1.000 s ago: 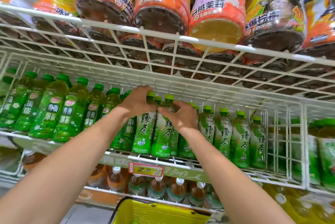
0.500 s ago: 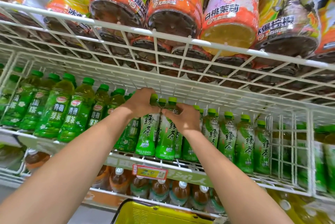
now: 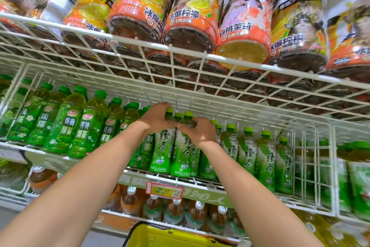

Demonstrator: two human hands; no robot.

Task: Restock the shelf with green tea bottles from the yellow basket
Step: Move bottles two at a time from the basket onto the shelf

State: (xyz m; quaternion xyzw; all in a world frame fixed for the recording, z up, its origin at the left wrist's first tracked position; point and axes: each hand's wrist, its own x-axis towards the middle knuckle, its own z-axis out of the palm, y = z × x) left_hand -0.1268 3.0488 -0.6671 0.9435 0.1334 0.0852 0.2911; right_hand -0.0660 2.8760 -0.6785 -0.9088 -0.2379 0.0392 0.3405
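Fingers (image 3: pixel 162 106) of my left hand (image 3: pixel 155 119) curl round the neck of one green tea bottle (image 3: pixel 162 151). My right hand (image 3: pixel 201 133) grips the second green tea bottle (image 3: pixel 182 156) touching it. Both are labelled 绿茶 and seem to stand at the front of the wire shelf (image 3: pixel 204 183). The price tag (image 3: pixel 165 191) reads 2.0. The rows to the left (image 3: pixel 68 126) read 青梅绿茶. The yellow basket (image 3: pixel 160 236) rim sits below.

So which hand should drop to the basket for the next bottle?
Probably the right hand. Both grip green tea bottles by the neck, but its forearm runs close beside the yellow basket; the forearm of the left hand lies further off.
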